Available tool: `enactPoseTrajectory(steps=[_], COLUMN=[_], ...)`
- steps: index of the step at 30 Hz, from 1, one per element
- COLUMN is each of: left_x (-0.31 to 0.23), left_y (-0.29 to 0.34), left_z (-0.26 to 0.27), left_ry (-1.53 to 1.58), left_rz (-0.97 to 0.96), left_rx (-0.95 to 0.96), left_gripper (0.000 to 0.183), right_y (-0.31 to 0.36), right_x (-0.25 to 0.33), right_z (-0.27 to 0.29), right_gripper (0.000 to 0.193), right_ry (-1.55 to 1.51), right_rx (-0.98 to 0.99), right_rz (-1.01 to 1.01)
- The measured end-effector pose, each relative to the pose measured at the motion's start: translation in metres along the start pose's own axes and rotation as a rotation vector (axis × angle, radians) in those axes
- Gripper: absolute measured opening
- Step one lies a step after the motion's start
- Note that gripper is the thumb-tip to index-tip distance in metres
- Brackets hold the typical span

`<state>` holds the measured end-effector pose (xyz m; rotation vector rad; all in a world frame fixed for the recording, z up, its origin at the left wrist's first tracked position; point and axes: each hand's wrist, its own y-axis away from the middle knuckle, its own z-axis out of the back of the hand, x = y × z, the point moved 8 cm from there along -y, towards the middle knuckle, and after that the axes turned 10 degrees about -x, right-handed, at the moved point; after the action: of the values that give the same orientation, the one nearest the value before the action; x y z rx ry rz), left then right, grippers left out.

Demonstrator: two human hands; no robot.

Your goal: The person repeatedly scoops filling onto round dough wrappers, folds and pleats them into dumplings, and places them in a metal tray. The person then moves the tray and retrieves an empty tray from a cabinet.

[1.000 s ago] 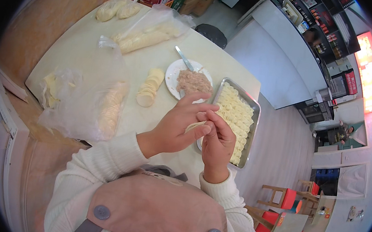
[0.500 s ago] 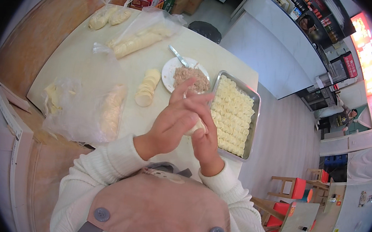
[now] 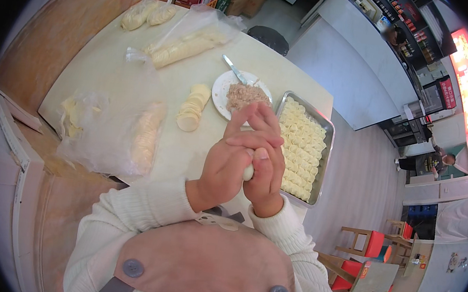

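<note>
Both hands together over the near side of the table (image 3: 291, 75), just left of the tray (image 3: 325, 166). Left hand (image 3: 222, 170) and right hand (image 3: 266, 177) are cupped, fingers overlapping, curled in with little gap; a couple of fingertips point up and away, off the load. Between them, by the thumbs: one small pale dumpling (image 3: 248, 173), mostly hidden. Right thumb lies along it, left hand backs it from the other side. Looks like a two-sided squeeze, so neither hand carries it alone. Can't tell how much filling is in it or whether the edge is sealed.

Layout seems built around reach. Plate (image 3: 219, 100) sits just beyond the hands, with meat (image 3: 244, 94) heaped on it and a spreader (image 3: 233, 68) resting on the far rim, handle outward, probably for an easy grab. Loose wrappers (image 3: 192, 108) lie in a leaning row left of the plate, fanned, likely so single ones peel off. Tray is on the right with dumplings in close rows, presumably to save space. Bagged wrappers (image 3: 147, 140) are at near left, a long bag (image 3: 190, 46) at far left; plastic probably limits drying.
</note>
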<state>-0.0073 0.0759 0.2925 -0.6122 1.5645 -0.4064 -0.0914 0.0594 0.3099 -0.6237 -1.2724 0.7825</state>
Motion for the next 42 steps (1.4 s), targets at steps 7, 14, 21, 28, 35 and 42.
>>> enactPoseTrajectory(steps=[7,14,21,28,35,42], left_x=[0.033,0.046,0.061,0.059,0.049,0.058], left_y=[0.001,0.001,0.013,0.012,0.003,0.003], left_z=[-0.004,0.008,0.012,0.021,0.026,0.027], left_ry=[0.334,-0.283,-0.802,-0.634,-0.644,-0.509], left_rz=[0.206,-0.196,-0.299,-0.184,-0.097,0.027], left_rx=[-0.127,0.193,0.206,0.056,-0.025,0.022], left_gripper=[0.043,0.064,0.046,0.018,0.012,0.011], right_y=[0.01,0.055,0.098,0.092,0.082,0.078], right_x=[-0.022,-0.063,-0.103,-0.105,-0.095,-0.092], right_z=[-0.014,-0.016,-0.016,-0.008,-0.009,-0.011], right_gripper=[0.039,0.04,0.033,0.038,0.045,0.048], right_ry=[-0.084,-0.765,-1.182,-1.128,-1.13,-1.059], right_rx=[0.105,-0.07,-0.412,-0.459,-0.387,-0.238], right_rz=[-0.145,-0.9,-1.267,-1.162,-1.182,-1.211])
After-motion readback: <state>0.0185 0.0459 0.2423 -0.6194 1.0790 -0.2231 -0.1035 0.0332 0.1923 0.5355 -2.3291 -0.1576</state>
